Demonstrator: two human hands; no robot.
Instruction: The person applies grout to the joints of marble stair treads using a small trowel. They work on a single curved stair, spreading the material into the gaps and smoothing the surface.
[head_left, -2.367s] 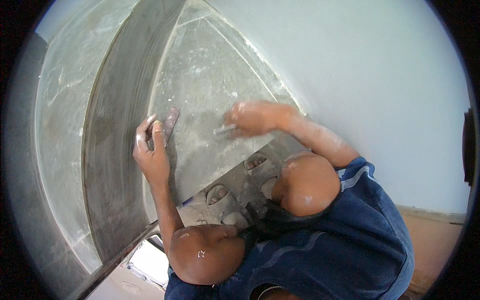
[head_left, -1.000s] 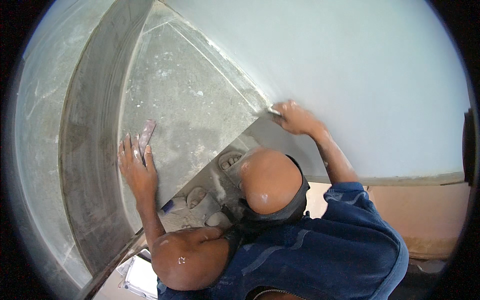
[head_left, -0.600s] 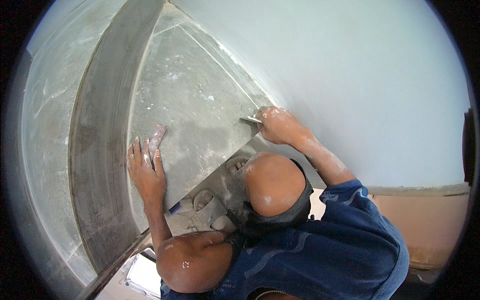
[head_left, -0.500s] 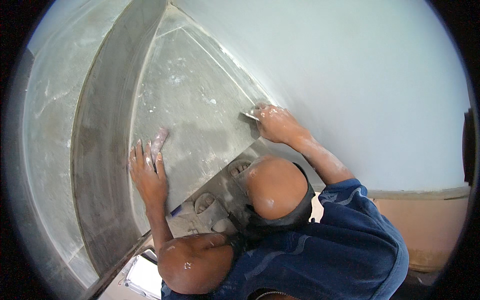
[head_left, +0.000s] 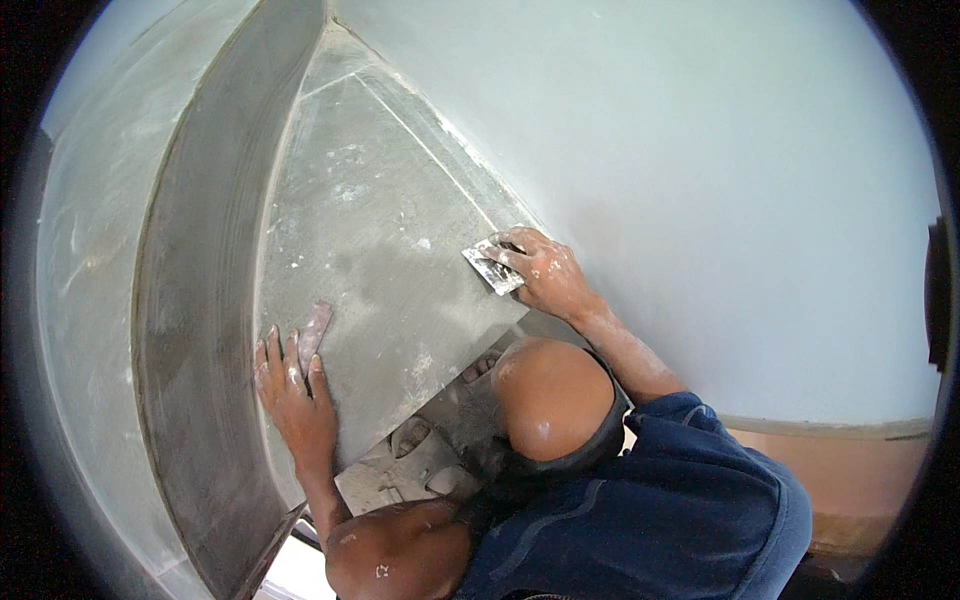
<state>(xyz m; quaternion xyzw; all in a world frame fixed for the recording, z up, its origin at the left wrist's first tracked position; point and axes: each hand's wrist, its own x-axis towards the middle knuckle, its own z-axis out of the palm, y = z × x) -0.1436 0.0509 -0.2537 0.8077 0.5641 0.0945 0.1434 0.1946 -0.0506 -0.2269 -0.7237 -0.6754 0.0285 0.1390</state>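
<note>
My right hand (head_left: 553, 272) is closed around a small flat metal putty knife (head_left: 494, 266), its blade smeared with white, beside the wall's lower edge on the right. Fingers and blade are over the grey cement surface (head_left: 385, 330). On the left, my left hand (head_left: 297, 400) rests palm down with its fingers spread, near the foot of the dark grey upright band. A reddish-brown strip (head_left: 316, 332), which looks like sandpaper, shows beside my index finger and thumb. Its lower end is partly hidden by the hand, so I cannot tell whether the fingers pin it.
A smooth pale wall (head_left: 720, 200) rises on the right. The dark grey curved band (head_left: 200, 330) bounds the surface on the left. White specks and a thin pale line mark the cement. My bent knee (head_left: 555, 400) and sandalled feet are at the surface's near edge.
The putty knife has tilted from nearly edge-on to showing its broad face, and my right hand has turned with it. My left hand stays by the strip; the whole view has shifted slightly.
</note>
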